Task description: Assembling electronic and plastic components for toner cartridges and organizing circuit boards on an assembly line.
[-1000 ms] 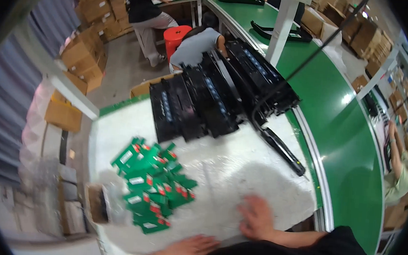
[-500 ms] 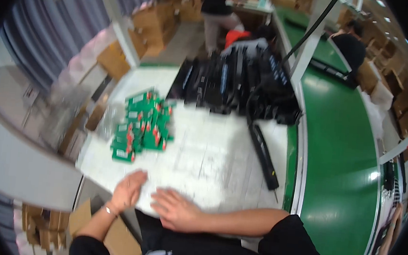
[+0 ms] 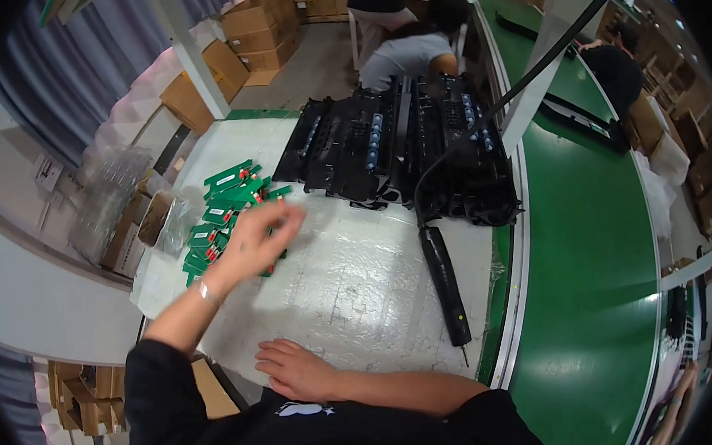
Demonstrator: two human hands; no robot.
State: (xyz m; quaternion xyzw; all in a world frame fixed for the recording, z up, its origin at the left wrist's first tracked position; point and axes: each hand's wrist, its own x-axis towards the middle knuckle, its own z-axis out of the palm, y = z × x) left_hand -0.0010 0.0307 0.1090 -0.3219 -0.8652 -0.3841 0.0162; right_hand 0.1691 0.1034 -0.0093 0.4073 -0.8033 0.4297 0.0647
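Observation:
My left hand (image 3: pixel 261 238) is raised over the right side of a pile of small green circuit boards (image 3: pixel 216 213) with red and white parts. Its fingers are blurred, and nothing can be made out in them. My right hand (image 3: pixel 301 372) lies at the table's near edge, fingers stretched out and holding nothing. To the right, a black electric screwdriver (image 3: pixel 445 286) rests on the white table top (image 3: pixel 351 281), its thin bit toward me and its cable running up. Black plastic housings (image 3: pixel 345 150) with bluish round parts stand in a row at the far side.
A green conveyor belt (image 3: pixel 585 282) runs along the right, carrying a black housing (image 3: pixel 583 123). White posts (image 3: pixel 189 55) rise beside the table. Clear plastic packaging (image 3: pixel 174 223) and cardboard boxes (image 3: pixel 258 27) are at the left. Other people (image 3: pixel 415 56) are beyond the table.
My left hand has moved up and away from me, from the near edge to the boards. My right hand stays near the edge. The view has shifted slightly, and a person beyond the housings has moved.

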